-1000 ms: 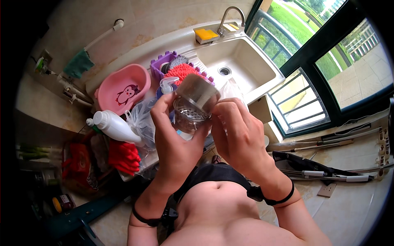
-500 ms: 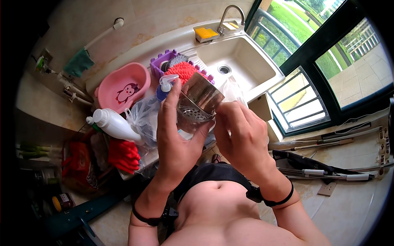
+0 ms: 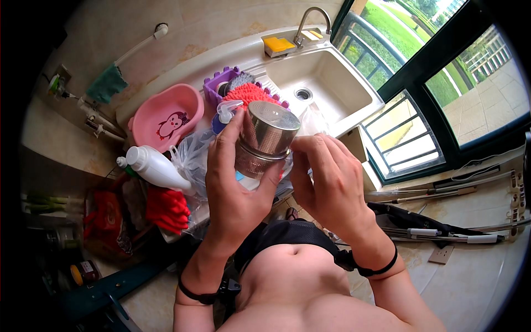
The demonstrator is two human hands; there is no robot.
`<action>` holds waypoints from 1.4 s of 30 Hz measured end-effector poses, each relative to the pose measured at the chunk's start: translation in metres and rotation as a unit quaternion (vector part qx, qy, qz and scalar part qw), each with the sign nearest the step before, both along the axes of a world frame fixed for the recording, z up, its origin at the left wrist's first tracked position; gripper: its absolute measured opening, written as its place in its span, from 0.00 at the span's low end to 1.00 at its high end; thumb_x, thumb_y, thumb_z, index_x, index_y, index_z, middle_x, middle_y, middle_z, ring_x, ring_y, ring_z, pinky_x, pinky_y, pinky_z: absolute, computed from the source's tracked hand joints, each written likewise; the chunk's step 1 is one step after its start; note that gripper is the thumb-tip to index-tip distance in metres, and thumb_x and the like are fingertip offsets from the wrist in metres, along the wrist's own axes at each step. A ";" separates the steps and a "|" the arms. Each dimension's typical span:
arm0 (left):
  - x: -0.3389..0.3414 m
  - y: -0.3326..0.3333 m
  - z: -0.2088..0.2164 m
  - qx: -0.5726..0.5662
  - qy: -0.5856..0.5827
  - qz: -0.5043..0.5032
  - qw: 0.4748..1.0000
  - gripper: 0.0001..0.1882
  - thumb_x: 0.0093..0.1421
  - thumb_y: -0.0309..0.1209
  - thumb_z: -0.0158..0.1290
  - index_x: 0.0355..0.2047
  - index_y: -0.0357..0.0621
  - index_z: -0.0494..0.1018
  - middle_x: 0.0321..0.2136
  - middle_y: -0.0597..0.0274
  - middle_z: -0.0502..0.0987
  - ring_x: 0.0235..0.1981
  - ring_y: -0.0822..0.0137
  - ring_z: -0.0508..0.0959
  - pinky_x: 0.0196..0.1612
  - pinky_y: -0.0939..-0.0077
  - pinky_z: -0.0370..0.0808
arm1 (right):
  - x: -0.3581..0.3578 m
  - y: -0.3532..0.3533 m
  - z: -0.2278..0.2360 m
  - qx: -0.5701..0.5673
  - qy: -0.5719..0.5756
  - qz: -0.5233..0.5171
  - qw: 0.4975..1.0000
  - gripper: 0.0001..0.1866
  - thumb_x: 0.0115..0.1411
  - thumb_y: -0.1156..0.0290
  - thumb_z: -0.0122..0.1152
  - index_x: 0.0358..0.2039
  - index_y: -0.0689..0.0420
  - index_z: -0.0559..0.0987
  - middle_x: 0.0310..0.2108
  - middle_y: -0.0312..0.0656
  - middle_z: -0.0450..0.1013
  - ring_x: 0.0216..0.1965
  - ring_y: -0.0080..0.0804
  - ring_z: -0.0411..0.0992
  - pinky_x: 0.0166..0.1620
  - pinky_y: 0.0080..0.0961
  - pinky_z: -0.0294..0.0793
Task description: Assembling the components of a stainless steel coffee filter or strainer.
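In front of me, a silver metal strainer [image 3: 270,131] is held up, drum-shaped and pierced with many small holes. A ring runs round its middle, and a flat, round, perforated end faces up. My left hand [image 3: 235,166] is closed around its lower part, fingers on the left side and thumb on the near side. At the strainer's right edge, beside the ring, my right hand [image 3: 330,180] has its fingers curled and pinched together, with the fingertips touching it. Their exact grip is partly hidden by the hand itself.
A white sink [image 3: 326,83] with a tap [image 3: 310,16] lies beyond. A pink basin [image 3: 166,119], purple basket [image 3: 215,91], red chenille cloth [image 3: 248,97], pump bottle [image 3: 225,113] and white bottle [image 3: 157,170] crowd the left. Red gloves [image 3: 167,211] hang below. Windows stand right.
The strainer's upper part has turned over: its curved wall and a perforated disc below showed before, and now its flat round end faces up. Both hands have shifted only slightly.
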State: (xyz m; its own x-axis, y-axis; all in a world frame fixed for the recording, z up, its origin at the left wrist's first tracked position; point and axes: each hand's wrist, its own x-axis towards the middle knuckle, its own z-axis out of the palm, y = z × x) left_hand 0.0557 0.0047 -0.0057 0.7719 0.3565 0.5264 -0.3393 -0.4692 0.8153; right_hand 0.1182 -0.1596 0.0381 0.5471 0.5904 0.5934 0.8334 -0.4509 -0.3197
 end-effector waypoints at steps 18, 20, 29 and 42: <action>0.010 0.003 0.009 -0.255 0.032 -0.129 0.958 0.36 0.70 0.40 0.65 0.67 0.30 0.64 0.55 0.53 0.78 0.56 0.67 0.77 0.59 0.71 0.75 | 0.026 -0.010 0.031 -0.059 0.019 0.093 0.994 0.12 0.60 0.82 0.67 0.42 0.57 0.78 0.34 0.44 0.72 0.36 0.49 0.74 0.39 0.42 0.74; 0.009 0.003 0.012 -0.245 0.040 -0.123 0.961 0.35 0.70 0.40 0.65 0.67 0.30 0.64 0.54 0.53 0.78 0.55 0.67 0.78 0.59 0.71 0.75 | 0.027 -0.010 0.029 -0.072 0.020 0.101 0.992 0.11 0.60 0.81 0.67 0.43 0.58 0.77 0.37 0.44 0.72 0.38 0.47 0.74 0.41 0.42 0.75; 0.011 0.002 0.007 -0.213 0.009 -0.067 0.975 0.36 0.68 0.40 0.67 0.66 0.29 0.66 0.53 0.52 0.77 0.52 0.65 0.78 0.57 0.69 0.76 | 0.027 -0.011 0.028 0.002 0.040 0.094 0.995 0.12 0.59 0.86 0.65 0.41 0.59 0.78 0.36 0.47 0.75 0.36 0.49 0.76 0.37 0.38 0.75; 0.001 -0.005 0.023 -0.221 -0.012 -0.100 0.970 0.36 0.65 0.40 0.70 0.64 0.31 0.67 0.52 0.51 0.78 0.51 0.64 0.79 0.55 0.68 0.77 | 0.039 -0.024 0.038 -0.062 0.034 0.177 0.982 0.12 0.56 0.83 0.62 0.41 0.60 0.76 0.36 0.48 0.71 0.37 0.52 0.73 0.40 0.43 0.75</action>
